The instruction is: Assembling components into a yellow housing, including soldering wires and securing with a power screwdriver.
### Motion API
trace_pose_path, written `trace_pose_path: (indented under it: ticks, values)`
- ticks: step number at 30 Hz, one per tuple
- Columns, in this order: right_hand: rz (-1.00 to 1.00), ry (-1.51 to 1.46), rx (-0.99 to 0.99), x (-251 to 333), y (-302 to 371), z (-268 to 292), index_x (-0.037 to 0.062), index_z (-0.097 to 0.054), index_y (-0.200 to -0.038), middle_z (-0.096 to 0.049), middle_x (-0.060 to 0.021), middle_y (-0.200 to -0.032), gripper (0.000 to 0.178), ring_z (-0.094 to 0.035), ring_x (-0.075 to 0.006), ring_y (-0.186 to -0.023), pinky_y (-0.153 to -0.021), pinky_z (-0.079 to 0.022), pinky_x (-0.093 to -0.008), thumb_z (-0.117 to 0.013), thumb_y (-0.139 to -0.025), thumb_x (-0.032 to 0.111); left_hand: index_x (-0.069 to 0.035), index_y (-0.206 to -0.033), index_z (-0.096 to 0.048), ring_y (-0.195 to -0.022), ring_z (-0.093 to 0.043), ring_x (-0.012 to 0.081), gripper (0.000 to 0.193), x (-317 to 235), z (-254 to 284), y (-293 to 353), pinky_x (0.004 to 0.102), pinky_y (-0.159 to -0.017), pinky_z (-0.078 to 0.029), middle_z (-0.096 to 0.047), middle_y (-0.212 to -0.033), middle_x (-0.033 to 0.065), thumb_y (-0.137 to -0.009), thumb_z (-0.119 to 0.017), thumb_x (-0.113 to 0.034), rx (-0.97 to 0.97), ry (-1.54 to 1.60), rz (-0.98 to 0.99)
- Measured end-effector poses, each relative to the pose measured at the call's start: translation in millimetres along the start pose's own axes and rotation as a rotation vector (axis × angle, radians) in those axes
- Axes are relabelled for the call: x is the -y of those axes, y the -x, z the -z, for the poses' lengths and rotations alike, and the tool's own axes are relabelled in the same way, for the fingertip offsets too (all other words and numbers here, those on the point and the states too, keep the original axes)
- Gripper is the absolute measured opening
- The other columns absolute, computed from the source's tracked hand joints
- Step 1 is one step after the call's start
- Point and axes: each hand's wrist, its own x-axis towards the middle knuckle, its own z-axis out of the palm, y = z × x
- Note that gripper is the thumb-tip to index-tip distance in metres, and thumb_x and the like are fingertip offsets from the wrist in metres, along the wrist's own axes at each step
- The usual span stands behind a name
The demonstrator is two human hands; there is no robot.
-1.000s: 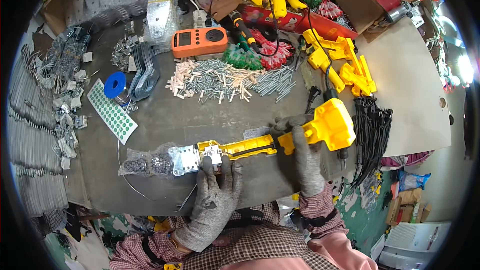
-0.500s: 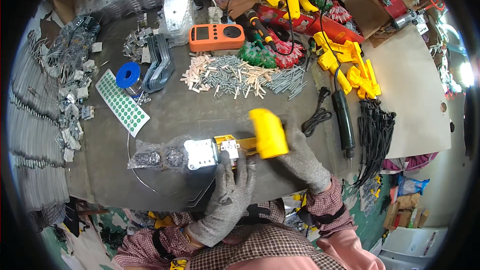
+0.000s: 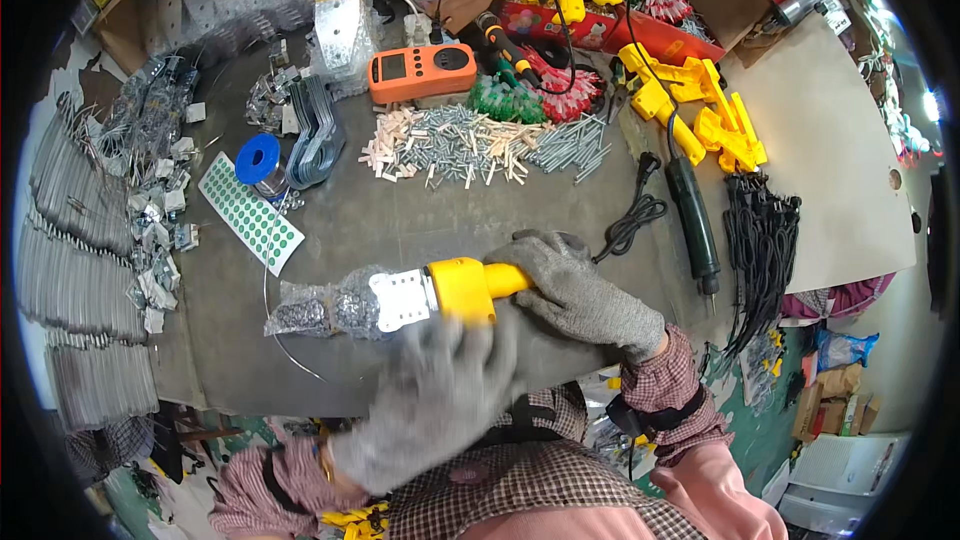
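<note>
A yellow plastic tool housing (image 3: 462, 287) lies on the dark worktable, its handle pointing right. From its left end projects a silver metal plate (image 3: 402, 301), and beyond that is clear bubble wrap (image 3: 325, 308) around the far part. My right hand (image 3: 590, 295), in a grey glove, is closed around the yellow handle. My left hand (image 3: 435, 395), also gloved in grey, is just below the housing's near edge. Motion smears its fingers, so I cannot tell whether they touch the housing. The inside of the housing is covered.
Screws and pale pegs (image 3: 455, 145) lie piled behind, below an orange meter (image 3: 422, 72). A green-dotted sticker sheet (image 3: 250, 212) and a blue wire spool (image 3: 260, 162) sit left. A black electric screwdriver (image 3: 692, 230), black cords (image 3: 760, 250) and yellow housings (image 3: 705, 110) are right.
The loose yellow shell, held raised by my right hand, has come down over the tool's open part. My right hand now grips the handle; my left hand has pulled back toward me. The view shifted slightly.
</note>
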Motion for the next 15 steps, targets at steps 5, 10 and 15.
trace_pose_path:
  ticks: [5, 10, 15]
  values:
    - [0.019, 0.114, -0.136, 12, 10, -16, 0.0060, -0.051, -0.139, -0.052, -0.0160, -0.138, 0.051, -0.044, -0.0372, -0.134, -0.112, -0.030, -0.0551, -0.062, -0.090, 0.013, 0.001, -0.137, -0.049, -0.106, -0.055, 0.0307, 0.089, 34, -17, -49, 0.0500, -0.092, -0.045, -0.055, -0.111, 0.0143, -0.074, -0.080, -0.053, -0.007, -0.003, 0.159]
    - [0.049, 0.227, -0.196, 3, 1, 9, 0.0052, -0.052, -0.140, -0.049, -0.0206, -0.140, 0.055, -0.039, -0.0364, -0.141, -0.115, -0.024, -0.0619, -0.066, -0.087, 0.015, 0.003, -0.138, -0.047, -0.097, -0.060, 0.0312, 0.091, 39, -18, -49, 0.0444, -0.081, -0.051, -0.056, -0.109, 0.0159, -0.072, -0.082, -0.050, 0.113, -0.034, 0.218]
    - [-0.060, 0.220, -0.528, 8, -18, 18, 0.0010, -0.055, -0.132, -0.054, -0.0221, -0.134, 0.045, -0.052, -0.0355, -0.128, -0.108, -0.042, -0.0525, -0.062, -0.088, 0.008, 0.005, -0.140, -0.043, -0.098, -0.059, 0.0319, 0.096, 31, -19, -46, 0.0453, -0.085, -0.049, -0.056, -0.110, 0.0165, -0.072, -0.082, -0.049, 0.011, -0.051, 0.183]
